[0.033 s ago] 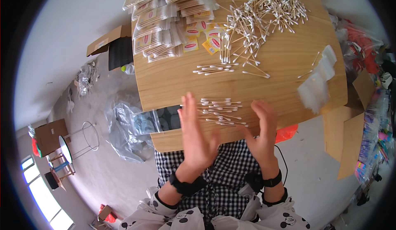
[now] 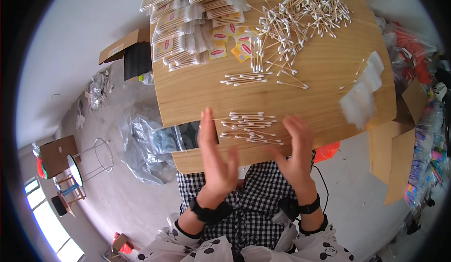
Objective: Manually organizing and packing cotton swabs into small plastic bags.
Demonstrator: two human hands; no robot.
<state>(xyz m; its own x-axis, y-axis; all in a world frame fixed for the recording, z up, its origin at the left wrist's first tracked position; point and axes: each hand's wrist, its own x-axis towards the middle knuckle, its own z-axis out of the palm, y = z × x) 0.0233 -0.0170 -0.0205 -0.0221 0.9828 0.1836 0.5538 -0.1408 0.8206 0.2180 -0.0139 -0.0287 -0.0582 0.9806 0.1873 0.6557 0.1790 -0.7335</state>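
Nothing had shifted since the earlier frame: both hands stayed raised, flat and empty, fingers apart, over the near edge of the round wooden table point(image 2: 329, 97). Left hand point(image 2: 215, 161) and right hand point(image 2: 297, 151) flanked a loose row of thin white-tipped cotton swabs point(image 2: 249, 126). Glossy clear swab packets point(image 2: 188, 31) crowded the far left edge.

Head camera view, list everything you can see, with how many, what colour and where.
Wooden table: one, light brown, centre.
Loose cotton swabs: a large heap, white tips on pale sticks, far right of the table.
Row of swabs: one small group, near edge, between the hands.
Filled swab packets: many, clear with red and yellow labels, far left.
Empty clear bags: a small stack, right edge.
Cardboard boxes: several, brown, on the floor around.
Wire stand: one, white, floor left.
Left hand: open, empty.
Right hand: open, empty.
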